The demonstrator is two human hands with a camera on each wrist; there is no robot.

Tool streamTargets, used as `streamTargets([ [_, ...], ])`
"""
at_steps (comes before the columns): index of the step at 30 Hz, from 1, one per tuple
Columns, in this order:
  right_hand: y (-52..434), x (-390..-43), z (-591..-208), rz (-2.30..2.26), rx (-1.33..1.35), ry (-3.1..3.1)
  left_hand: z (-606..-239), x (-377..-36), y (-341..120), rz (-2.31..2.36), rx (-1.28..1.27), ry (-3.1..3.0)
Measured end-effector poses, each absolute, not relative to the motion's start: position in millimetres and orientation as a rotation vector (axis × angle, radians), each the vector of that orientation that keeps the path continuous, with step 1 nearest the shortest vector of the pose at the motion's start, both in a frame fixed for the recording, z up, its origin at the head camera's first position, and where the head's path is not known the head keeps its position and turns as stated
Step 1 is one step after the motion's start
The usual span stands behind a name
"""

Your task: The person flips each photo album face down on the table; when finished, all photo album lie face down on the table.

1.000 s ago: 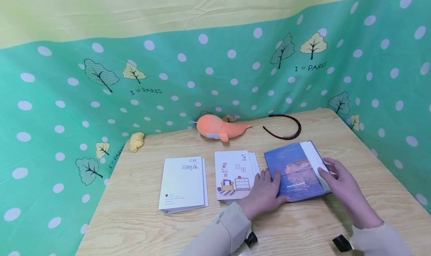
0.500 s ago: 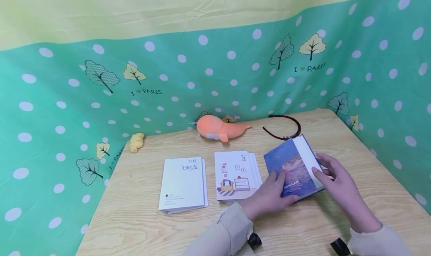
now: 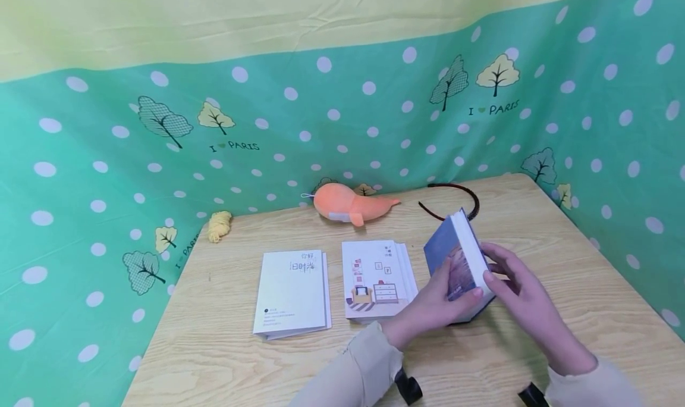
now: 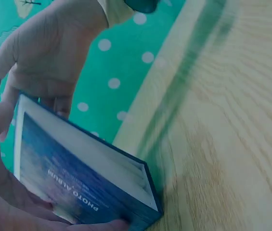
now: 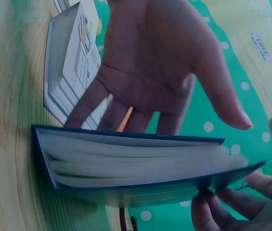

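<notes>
A blue photo album [image 3: 441, 246] stands tilted up on the tabletop, its white page edges facing upward. My left hand [image 3: 428, 306] rests extended fingers on the painted front cover, thumb apart near the page edge. At the back cover, my right hand [image 3: 527, 306] supports the album with curled fingers, thumb close to the pages. The left wrist view shows the album's lettered cover [image 4: 68, 163] with the right hand [image 4: 54, 53] behind it. In the right wrist view, the left palm [image 5: 150, 67] faces the album's page block [image 5: 136, 163], its fingertips hidden behind the cover.
Two white albums lie left of the blue one: an illustrated album [image 3: 374, 282] and a lettered album [image 3: 291, 294]. Along the back are yellow yarn [image 3: 219, 226], an orange plush toy [image 3: 348, 203] and a dark headband [image 3: 460, 187]. A polka-dot curtain [image 3: 299, 109] borders the wooden table [image 3: 214, 347].
The blue album has tilted up from nearly flat, its right side rising and swinging leftward. My right hand has moved left with it, and the left thumb has lifted toward the page edge.
</notes>
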State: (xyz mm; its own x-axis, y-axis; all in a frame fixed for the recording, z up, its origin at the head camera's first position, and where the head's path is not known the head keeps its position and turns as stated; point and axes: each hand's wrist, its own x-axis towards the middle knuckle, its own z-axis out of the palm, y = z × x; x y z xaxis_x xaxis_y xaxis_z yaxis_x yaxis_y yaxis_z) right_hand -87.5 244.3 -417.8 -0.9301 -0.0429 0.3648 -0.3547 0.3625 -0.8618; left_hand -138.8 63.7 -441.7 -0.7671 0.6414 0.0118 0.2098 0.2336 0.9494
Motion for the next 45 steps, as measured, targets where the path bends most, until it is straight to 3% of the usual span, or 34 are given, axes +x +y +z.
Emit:
streamTargets([
  [12,234,-90,-421,1.652,0.588,-2.320,-441,-138,63,1.691,0.588,1.926],
  [21,232,-91,-429,1.720,0.543,-2.373,-439,-141,61,1.878,0.467,1.664],
  [36,238,-96,-448,1.318,0.498,-2.492,-442,-143,56,2.087,0.447,1.518],
  [45,249,-96,-452,1.347,0.465,-2.628,-450,-140,54,2.134,0.557,1.603],
])
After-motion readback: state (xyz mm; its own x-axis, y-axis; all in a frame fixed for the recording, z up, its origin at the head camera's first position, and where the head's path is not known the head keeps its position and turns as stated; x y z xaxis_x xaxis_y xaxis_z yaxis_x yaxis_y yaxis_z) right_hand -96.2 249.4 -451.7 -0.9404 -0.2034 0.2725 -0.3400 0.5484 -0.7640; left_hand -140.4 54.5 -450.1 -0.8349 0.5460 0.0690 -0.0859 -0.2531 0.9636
